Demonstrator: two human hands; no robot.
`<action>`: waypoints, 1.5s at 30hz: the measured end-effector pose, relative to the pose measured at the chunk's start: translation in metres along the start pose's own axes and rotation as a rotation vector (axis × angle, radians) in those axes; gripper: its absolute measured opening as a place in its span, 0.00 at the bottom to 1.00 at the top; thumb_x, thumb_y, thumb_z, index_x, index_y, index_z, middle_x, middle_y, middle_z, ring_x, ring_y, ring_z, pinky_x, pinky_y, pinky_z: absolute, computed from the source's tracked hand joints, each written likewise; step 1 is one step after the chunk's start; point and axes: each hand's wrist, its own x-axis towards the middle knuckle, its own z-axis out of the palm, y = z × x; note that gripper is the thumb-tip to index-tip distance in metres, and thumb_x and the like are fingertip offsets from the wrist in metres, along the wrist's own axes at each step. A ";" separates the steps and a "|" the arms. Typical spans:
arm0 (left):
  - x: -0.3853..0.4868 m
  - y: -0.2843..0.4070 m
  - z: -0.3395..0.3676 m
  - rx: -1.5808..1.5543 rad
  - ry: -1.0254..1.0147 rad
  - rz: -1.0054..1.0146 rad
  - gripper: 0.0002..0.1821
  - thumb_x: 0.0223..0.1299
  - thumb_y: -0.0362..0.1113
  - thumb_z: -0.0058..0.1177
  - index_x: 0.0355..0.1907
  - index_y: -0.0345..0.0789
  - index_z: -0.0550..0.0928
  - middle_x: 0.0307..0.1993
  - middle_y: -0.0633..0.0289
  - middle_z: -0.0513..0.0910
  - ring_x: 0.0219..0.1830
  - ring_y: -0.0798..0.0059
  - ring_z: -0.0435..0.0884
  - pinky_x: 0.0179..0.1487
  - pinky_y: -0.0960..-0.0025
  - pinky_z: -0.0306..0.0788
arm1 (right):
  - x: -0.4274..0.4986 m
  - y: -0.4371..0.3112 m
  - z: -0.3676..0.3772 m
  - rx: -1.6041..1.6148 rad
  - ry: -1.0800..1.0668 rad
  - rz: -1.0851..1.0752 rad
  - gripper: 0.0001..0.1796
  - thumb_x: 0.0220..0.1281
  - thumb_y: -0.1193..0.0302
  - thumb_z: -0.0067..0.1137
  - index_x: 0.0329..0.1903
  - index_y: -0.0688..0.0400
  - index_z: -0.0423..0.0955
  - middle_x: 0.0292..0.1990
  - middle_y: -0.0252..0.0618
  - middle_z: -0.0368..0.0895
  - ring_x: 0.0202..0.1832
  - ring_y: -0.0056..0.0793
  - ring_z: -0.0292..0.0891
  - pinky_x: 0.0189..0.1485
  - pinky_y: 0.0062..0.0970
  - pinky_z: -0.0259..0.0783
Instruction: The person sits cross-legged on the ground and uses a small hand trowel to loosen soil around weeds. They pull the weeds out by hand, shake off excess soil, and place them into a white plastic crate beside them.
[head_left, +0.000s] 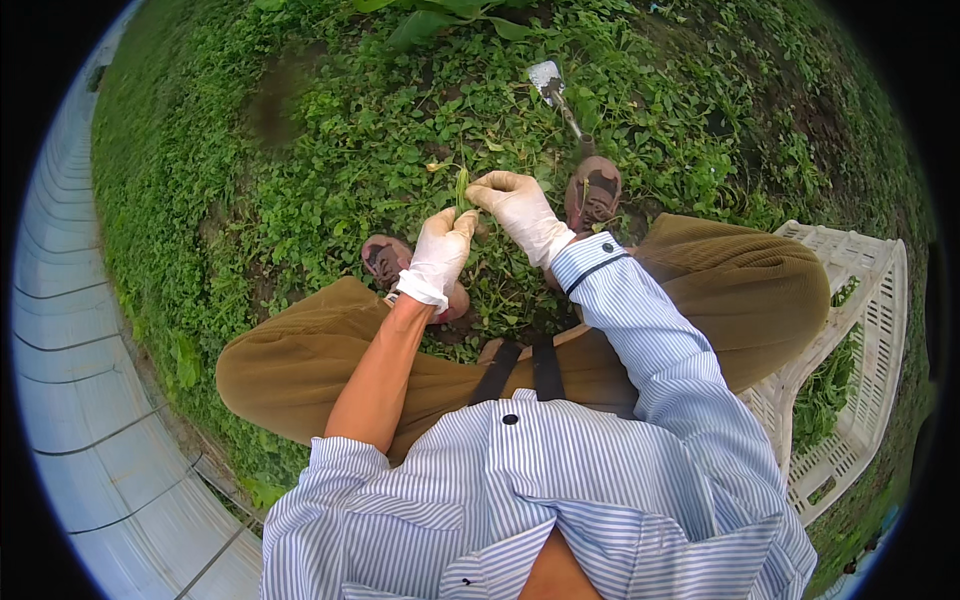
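Note:
Both my hands wear thin whitish gloves and meet in front of my shoes, above low green plants. My left hand (444, 247) pinches the lower part of a small bunch of green stems (462, 185) between thumb and fingers. Close beside it, my right hand (517, 210) has its thumb and fingertips at the same stems; whether they grip them is hard to tell. One yellowish leaf (435, 167) sticks out to the left of the bunch. Past my right shoe lies a small hand tool (566, 112) with a flat, soil-smeared metal blade.
A white slatted plastic crate (885, 315) with green leaves (825, 397) inside stands at my right. My shoes (595, 191) rest among the plants. Plastic sheeting (82, 322) with dark lines curves along the left. Larger leaves (431, 22) grow at the top.

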 end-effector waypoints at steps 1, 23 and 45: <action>0.002 -0.002 0.001 -0.051 -0.020 -0.001 0.12 0.76 0.37 0.48 0.38 0.31 0.79 0.30 0.65 0.81 0.32 0.81 0.75 0.41 0.74 0.70 | 0.006 0.004 -0.004 -0.036 0.083 -0.031 0.11 0.66 0.69 0.64 0.42 0.65 0.82 0.33 0.32 0.84 0.33 0.18 0.76 0.39 0.20 0.74; -0.002 0.014 -0.009 -0.376 0.014 -0.118 0.13 0.77 0.38 0.45 0.36 0.32 0.76 0.17 0.71 0.65 0.17 0.78 0.63 0.30 0.68 0.72 | 0.018 0.003 -0.040 0.330 0.405 0.174 0.11 0.73 0.61 0.59 0.44 0.55 0.82 0.27 0.20 0.74 0.27 0.12 0.63 0.28 0.16 0.60; -0.019 0.014 -0.026 -0.507 -0.405 -0.080 0.15 0.79 0.44 0.44 0.36 0.36 0.75 0.16 0.77 0.62 0.17 0.83 0.60 0.35 0.71 0.72 | 0.016 -0.011 -0.049 0.491 0.225 0.289 0.16 0.76 0.62 0.56 0.51 0.63 0.80 0.30 0.26 0.79 0.26 0.14 0.71 0.29 0.16 0.68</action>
